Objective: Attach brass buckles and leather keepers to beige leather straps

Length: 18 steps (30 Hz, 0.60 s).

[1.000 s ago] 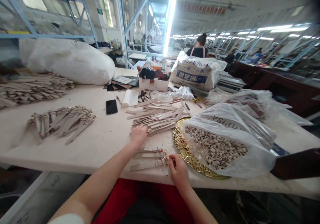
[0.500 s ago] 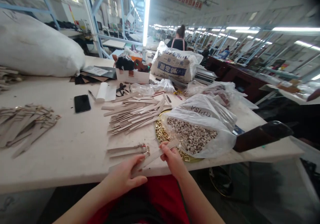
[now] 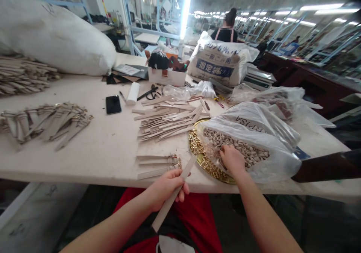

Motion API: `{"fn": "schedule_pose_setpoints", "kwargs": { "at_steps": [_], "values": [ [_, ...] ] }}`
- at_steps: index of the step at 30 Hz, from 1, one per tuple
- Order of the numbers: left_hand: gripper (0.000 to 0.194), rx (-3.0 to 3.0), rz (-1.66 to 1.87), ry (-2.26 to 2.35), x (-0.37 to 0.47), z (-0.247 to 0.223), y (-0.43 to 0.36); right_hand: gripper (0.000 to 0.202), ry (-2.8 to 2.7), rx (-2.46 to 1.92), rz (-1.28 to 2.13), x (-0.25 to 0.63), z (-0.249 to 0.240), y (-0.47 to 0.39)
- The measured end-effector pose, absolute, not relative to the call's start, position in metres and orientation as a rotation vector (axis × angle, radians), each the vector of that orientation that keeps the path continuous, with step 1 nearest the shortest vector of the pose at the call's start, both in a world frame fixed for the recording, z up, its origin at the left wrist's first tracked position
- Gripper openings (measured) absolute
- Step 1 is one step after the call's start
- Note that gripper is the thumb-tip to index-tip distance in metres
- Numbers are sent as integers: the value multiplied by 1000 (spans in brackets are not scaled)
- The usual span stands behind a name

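Observation:
My left hand [image 3: 172,184] is closed around a flat greyish-beige strap [image 3: 166,208], which slants over the table's front edge. To the right, my right hand [image 3: 232,159] reaches into an open plastic bag [image 3: 278,166] full of small beige strap loops [image 3: 251,151]. Its fingers are bent in among the loops, and whatever they pinch is hidden. The bag rests on a round golden tray [image 3: 201,162] holding gold metal buckles [image 3: 195,142]. A few straps with metal fittings [image 3: 158,162] lie just beyond my left hand.
A pile of loose straps [image 3: 169,121] lies mid-table. Buckled straps [image 3: 53,119] and a black phone [image 3: 113,105] are further left. At the back stand a box [image 3: 166,76], a printed white sack [image 3: 222,61] and a big white bundle [image 3: 56,38]. A person [image 3: 225,33] is beyond.
My right hand has let go of the strap and moved right into the bag of loops. My left hand now holds the strap alone, at a steeper slant. The view has shifted.

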<state>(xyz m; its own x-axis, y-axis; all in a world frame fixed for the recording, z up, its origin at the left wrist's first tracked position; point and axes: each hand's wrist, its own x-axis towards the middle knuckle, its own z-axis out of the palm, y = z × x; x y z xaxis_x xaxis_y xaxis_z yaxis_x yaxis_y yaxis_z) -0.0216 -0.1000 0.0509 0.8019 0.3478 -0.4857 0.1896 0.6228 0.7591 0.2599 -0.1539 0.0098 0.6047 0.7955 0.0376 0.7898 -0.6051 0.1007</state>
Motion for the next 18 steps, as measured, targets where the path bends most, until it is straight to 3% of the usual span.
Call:
{"fn": "schedule_pose_setpoints", "kwargs": {
  "at_steps": [4, 7, 9, 12, 15, 18],
  "values": [
    [21, 866, 84, 691, -22, 50, -102, 15, 1447, 2851, 247, 258, 11, -157],
    [27, 842, 78, 698, -23, 48, -103, 17, 1522, 3211, 65, 243, 20, -164],
    [30, 856, 73, 690, -24, 47, -104, 24, 1664, 3480, -379, 222, 27, -169],
    [25, 968, 85, 652, -27, 45, -105, 37, 1758, 3571, -1554, 183, 34, -171],
    [24, 1138, 124, 624, -32, 44, -103, 29, 1376, 3441, -2496, 148, 36, -167],
    [33, 1270, 154, 675, -36, 42, -100, 23, 760, 3374, -3094, 126, 34, -159]
  ]
}}
